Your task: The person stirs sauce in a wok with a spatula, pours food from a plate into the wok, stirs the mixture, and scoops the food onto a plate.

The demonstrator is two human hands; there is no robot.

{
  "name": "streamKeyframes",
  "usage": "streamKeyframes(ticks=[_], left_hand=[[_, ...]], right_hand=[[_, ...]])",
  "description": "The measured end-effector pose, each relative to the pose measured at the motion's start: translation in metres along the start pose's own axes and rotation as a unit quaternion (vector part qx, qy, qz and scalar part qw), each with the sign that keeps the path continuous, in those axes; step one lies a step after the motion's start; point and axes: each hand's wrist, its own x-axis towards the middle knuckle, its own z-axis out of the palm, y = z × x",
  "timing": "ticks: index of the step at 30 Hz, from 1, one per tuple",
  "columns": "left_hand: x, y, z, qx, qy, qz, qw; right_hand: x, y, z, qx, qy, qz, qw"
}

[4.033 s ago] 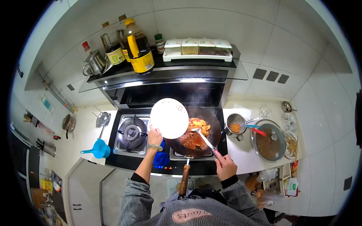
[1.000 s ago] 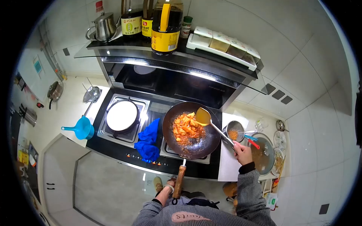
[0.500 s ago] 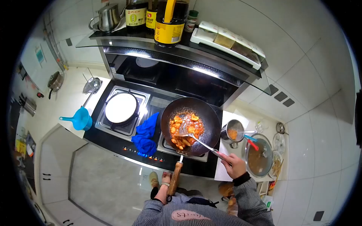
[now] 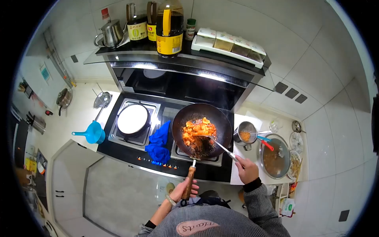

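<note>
A dark wok [image 4: 223,134] sits on the right burner, with orange-red sauced food pieces [image 4: 198,131] gathered toward its middle and upper part. My right hand [image 4: 247,170] is closed round the handle of a metal spatula [image 4: 226,150], whose blade is at the food. The wok's wooden handle [image 4: 189,182] points toward my body. My left hand [image 4: 184,189] is at this handle, fingers spread, the palm behind or under it; a firm grip does not show. A blue cloth [image 4: 158,144] lies left of the wok.
On the left burner is a white round pan [image 4: 133,119]. A blue funnel [image 4: 92,132] stands at the left counter edge. Right of the stove are a metal pot [image 4: 245,134] and a large bowl of brownish liquid [image 4: 272,162]. Bottles [image 4: 169,41] and a seasoning box [image 4: 229,46] stand on the shelf above.
The food has been pushed up and together, baring the wok's lower part. My left hand has come up to the wooden handle with its fingers spread. The whole view has shifted slightly.
</note>
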Motion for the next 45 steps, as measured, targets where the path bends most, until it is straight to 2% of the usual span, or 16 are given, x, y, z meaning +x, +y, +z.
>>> streamKeyframes(ticks=[3, 4, 6, 8, 10, 12, 14, 18, 19, 21, 24, 27, 30, 34, 40, 45], left_hand=[[-0.002, -0.008, 0.007, 0.198, 0.046, 0.046, 0.978], [-0.001, -0.008, 0.007, 0.200, 0.047, 0.048, 0.977], [-0.001, -0.009, 0.009, 0.183, 0.040, 0.042, 0.981], [-0.002, -0.010, 0.011, 0.188, 0.042, 0.047, 0.980], [-0.001, -0.009, 0.009, 0.181, 0.041, 0.039, 0.982], [0.000, -0.008, 0.010, 0.192, 0.041, 0.043, 0.980], [-0.001, -0.008, 0.010, 0.204, 0.043, 0.042, 0.977], [0.000, -0.009, 0.009, 0.211, 0.042, 0.050, 0.975], [0.001, -0.009, 0.008, 0.221, 0.041, 0.053, 0.973], [0.005, -0.010, 0.001, 0.216, 0.037, 0.045, 0.975], [0.006, -0.011, -0.001, 0.214, 0.038, 0.039, 0.975], [0.003, -0.007, 0.005, 0.213, 0.044, 0.038, 0.975], [0.003, -0.007, 0.004, 0.203, 0.043, 0.032, 0.978], [0.003, -0.008, 0.005, 0.185, 0.041, 0.031, 0.981], [0.005, -0.009, 0.002, 0.192, 0.043, 0.033, 0.980], [0.003, -0.009, 0.004, 0.189, 0.049, 0.028, 0.980]], right_hand=[[0.020, -0.002, -0.015, 0.055, -0.001, 0.112, 0.992], [0.028, 0.003, -0.021, 0.047, -0.018, 0.150, 0.987], [0.047, 0.037, 0.003, 0.033, 0.050, 0.090, 0.994], [0.072, 0.089, 0.046, 0.146, -0.003, 0.132, 0.980], [0.087, 0.077, 0.053, 0.338, -0.132, 0.334, 0.870], [0.094, 0.074, 0.065, 0.465, -0.228, 0.390, 0.762], [0.093, 0.072, 0.079, 0.486, -0.260, 0.345, 0.760], [0.073, 0.067, 0.094, 0.449, -0.194, 0.139, 0.861], [0.069, 0.058, 0.085, 0.450, -0.194, 0.140, 0.860], [0.053, 0.023, 0.039, 0.257, -0.113, -0.022, 0.960], [0.036, 0.008, -0.017, 0.154, -0.112, -0.080, 0.978], [0.016, -0.012, -0.073, 0.021, -0.103, -0.082, 0.991], [-0.001, -0.020, -0.066, -0.018, -0.101, -0.068, 0.992], [0.000, -0.029, -0.018, -0.046, -0.022, -0.069, 0.996], [-0.017, -0.028, -0.069, -0.067, -0.055, -0.064, 0.994], [-0.006, -0.011, 0.006, -0.060, 0.011, -0.013, 0.998]])
